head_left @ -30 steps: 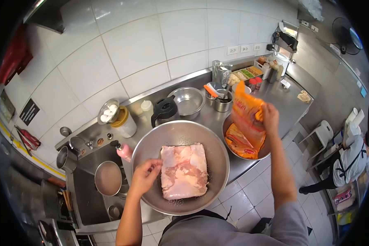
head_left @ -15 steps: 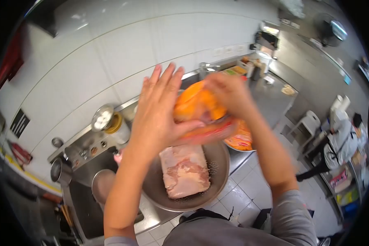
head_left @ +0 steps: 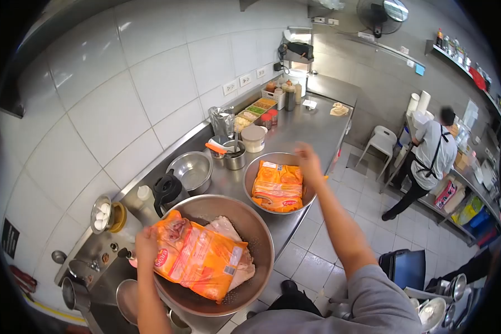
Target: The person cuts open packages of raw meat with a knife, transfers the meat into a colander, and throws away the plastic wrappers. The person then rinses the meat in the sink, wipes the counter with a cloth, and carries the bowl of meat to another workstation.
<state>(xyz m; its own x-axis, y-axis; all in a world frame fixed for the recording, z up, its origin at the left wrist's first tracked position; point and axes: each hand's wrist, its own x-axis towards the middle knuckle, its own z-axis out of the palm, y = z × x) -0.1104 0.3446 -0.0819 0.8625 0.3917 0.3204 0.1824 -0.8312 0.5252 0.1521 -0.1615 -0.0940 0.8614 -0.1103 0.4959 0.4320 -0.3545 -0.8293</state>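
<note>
A torn orange plastic meat bag (head_left: 197, 250) lies tilted in a large metal bowl (head_left: 266, 239), with reddish meat showing at its upper end. Under it, a pale slab of raw meat (head_left: 247, 267) is partly covered. My left hand (head_left: 146, 245) has its fingers curled on the bag's left edge, beside the bowl's rim. At the right rim of a smaller metal bowl (head_left: 250, 172), my right hand (head_left: 309, 160) appears with fingers partly extended and no held item visible. Inside that bowl sits another orange meat package (head_left: 278, 186).
A black-lidded jug (head_left: 170, 192), an empty metal bowl (head_left: 192, 170) and a white tub (head_left: 254, 138) stand along the back. The sink (head_left: 103, 303) is at left. Food trays (head_left: 256, 111) line the wall. A person (head_left: 431, 147) stands by shelves at right.
The orange bag has come down from between my raised hands onto the meat in the large bowl. My right hand has moved right, to the smaller bowl. The view has shifted.
</note>
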